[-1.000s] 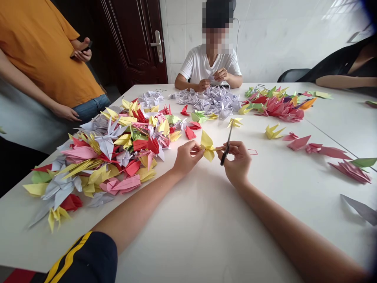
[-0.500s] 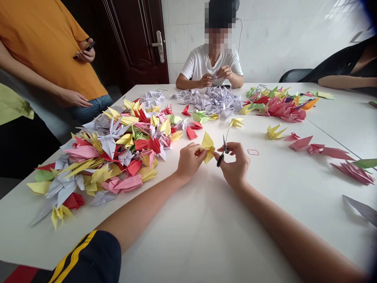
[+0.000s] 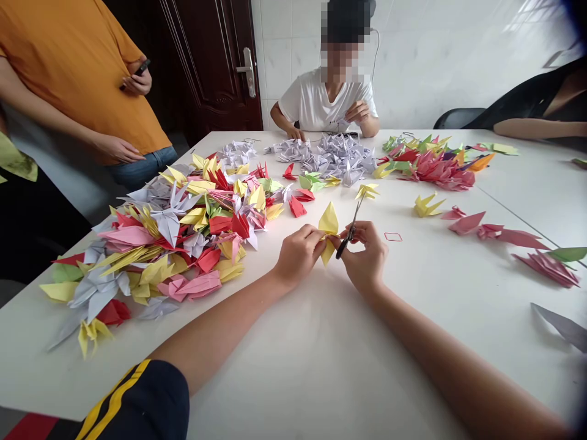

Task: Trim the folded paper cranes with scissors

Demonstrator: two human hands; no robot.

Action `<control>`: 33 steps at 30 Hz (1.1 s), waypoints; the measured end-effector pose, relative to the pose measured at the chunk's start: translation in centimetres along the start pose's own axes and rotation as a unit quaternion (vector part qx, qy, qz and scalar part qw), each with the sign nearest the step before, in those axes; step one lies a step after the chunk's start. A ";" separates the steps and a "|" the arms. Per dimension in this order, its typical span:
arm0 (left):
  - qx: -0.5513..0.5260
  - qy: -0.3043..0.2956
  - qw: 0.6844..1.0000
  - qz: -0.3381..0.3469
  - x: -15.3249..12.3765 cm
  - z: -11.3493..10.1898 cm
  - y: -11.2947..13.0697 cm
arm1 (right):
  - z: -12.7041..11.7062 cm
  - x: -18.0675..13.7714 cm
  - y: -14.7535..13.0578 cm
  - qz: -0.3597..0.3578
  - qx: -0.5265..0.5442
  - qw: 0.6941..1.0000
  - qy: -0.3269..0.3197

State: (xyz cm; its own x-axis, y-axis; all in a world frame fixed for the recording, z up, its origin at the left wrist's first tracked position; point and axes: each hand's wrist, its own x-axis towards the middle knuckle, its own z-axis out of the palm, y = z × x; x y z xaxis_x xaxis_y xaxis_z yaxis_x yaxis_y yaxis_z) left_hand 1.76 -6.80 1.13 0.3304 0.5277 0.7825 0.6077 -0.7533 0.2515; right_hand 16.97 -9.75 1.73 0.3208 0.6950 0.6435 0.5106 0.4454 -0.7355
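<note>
White worktop (image 3: 330, 354), big folded-paper pile (image 3: 211, 226) on our L. Our L hand (image 3: 300, 252) pinches 1 yellow paper piece (image 3: 329, 219) btwn both hands; R hand (image 3: 367, 253) grips scissors (image 3: 342, 247) beside it. Prob. mid-shaping; next move calls for a steady pinch, blades clear imo.

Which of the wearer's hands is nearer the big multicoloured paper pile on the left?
Left. The left hand is just right of the pile, pinching yellow paper; the right hand, with the scissors, is farther right.
</note>
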 end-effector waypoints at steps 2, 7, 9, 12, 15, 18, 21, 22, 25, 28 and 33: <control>0.005 -0.002 1.000 0.003 -0.1 0.0 0.0 | 0.0 0.0 0.0 0.010 0.017 1.000 0.004; 0.007 0.002 1.000 -0.001 -0.2 0.1 0.0 | 0.1 -0.1 -0.1 0.031 0.058 0.998 0.001; 0.003 -0.003 1.000 -0.006 -0.2 0.1 -0.1 | 0.1 -0.1 -0.2 0.016 0.047 0.999 0.001; 0.001 -0.009 1.000 -0.015 -0.1 0.2 -0.1 | 0.1 -0.1 -0.1 -0.002 0.015 1.000 0.004; -0.010 -0.011 1.000 -0.023 -0.1 0.2 -0.1 | 0.1 -0.2 0.1 -0.018 -0.010 1.000 0.003; -0.027 -0.029 0.999 -0.024 -0.1 0.1 0.0 | 0.0 -0.2 0.2 -0.060 -0.039 0.997 0.001; -0.017 -0.044 0.999 -0.009 -0.1 0.0 0.0 | 0.0 -0.1 0.2 -0.096 -0.055 0.994 -0.005; -0.009 -0.044 0.999 -0.001 -0.1 0.0 0.0 | 0.0 -0.1 0.2 -0.095 -0.056 0.994 -0.008; 0.008 -0.037 0.999 0.016 -0.2 0.0 -0.1 | 0.0 -0.1 0.3 -0.068 -0.049 0.996 -0.016; 0.001 -0.031 0.999 0.023 -0.2 0.0 -0.1 | 0.1 -0.2 0.2 -0.025 -0.017 0.999 -0.021; -0.030 0.007 0.999 0.012 -0.1 0.1 0.0 | 0.1 -0.2 -0.4 0.063 0.071 0.996 -0.008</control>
State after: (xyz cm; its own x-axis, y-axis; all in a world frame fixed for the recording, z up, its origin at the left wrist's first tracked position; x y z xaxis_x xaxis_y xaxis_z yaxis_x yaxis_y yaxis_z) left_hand 1.83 -6.84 0.93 0.3341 0.5036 0.7967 0.5543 -0.7887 0.2661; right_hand 16.64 -10.01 1.94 0.3624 0.7580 0.5423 0.3498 0.4287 -0.8330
